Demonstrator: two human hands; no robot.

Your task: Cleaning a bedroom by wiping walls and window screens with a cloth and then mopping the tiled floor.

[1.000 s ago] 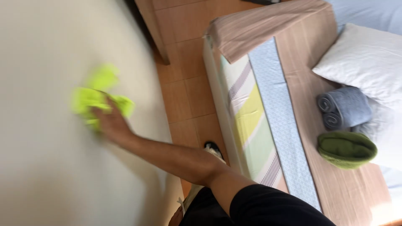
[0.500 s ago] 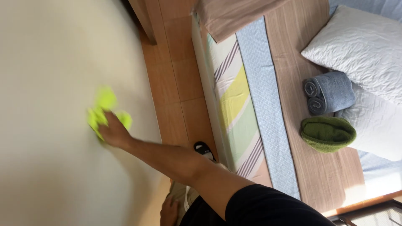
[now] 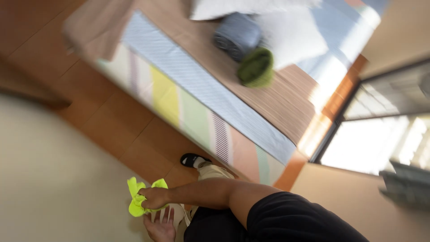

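My right hand (image 3: 155, 197) is closed on a bright yellow-green cloth (image 3: 134, 205), held low in front of the cream wall (image 3: 53, 179) and apart from it. The bare forearm runs back to a black sleeve (image 3: 295, 219) at the bottom right. Just below, my left hand (image 3: 159, 226) shows with its fingers spread and nothing in it, close to the cloth and my beige trouser leg (image 3: 214, 171). My foot in a black sandal (image 3: 192, 159) stands on the brown tiled floor (image 3: 130, 130).
A bed (image 3: 192, 107) with a striped side and a brown cover runs diagonally across the view. On it lie a rolled green towel (image 3: 256, 68), a rolled grey-blue towel (image 3: 237, 35) and white pillows (image 3: 293, 40). A bright glass door (image 3: 376, 143) is at the right.
My right hand with the cloth has come off the wall and dropped down near my leg. The view has swung toward the glass door, and my left hand has come into sight.
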